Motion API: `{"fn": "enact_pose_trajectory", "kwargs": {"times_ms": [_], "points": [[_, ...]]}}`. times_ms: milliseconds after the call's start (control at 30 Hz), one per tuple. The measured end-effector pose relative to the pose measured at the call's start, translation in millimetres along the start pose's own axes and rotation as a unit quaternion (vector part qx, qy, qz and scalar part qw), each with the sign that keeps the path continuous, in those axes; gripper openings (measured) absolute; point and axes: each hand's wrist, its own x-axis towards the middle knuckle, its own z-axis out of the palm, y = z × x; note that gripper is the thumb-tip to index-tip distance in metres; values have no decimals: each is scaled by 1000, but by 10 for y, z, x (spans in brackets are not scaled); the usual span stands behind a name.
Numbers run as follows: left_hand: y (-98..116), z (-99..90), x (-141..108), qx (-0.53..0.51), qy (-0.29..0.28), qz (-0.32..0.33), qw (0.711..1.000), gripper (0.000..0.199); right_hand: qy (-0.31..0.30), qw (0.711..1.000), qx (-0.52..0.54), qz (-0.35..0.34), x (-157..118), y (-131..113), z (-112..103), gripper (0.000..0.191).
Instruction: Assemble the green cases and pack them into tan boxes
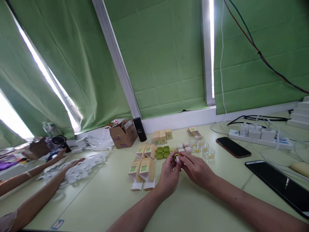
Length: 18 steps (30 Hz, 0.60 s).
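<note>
In front of me, both hands meet at a small green, dark and white piece [176, 157], whose exact kind I cannot make out. My left hand [168, 174] has its fingers closed around one side. My right hand [199, 168] pinches it from the other side, and the fingertips hide much of it. Just behind my left hand sit several small green square cups [159, 155]. Pinkish-white small blocks [185, 147] lie beyond the fingers. Several clear cups with yellow centres [205, 149] stand behind my right hand. To the left are open-flapped beige cartons [147, 169] with green labels.
More cartons [163, 137] stand at the back, near a black bottle [140, 129] and a brown cardboard box [123, 135]. Two phones, one nearer [281, 187] and one farther [233, 147], and a power strip [260, 138] lie right. A co-worker's arms [51, 180] reach over white pieces at left.
</note>
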Motion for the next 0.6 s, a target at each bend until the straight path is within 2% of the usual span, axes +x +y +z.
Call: {"fn": "enact_pose_trajectory", "kwargs": {"times_ms": [467,600], "points": [[-5,9,5,-19,9,-6,1000,52,-21,1000,-11,2,24,-17,-10,25],[2,0,30,-49,18,-17,998,58,-18,1000,18,14,-10,20,10,33]]}}
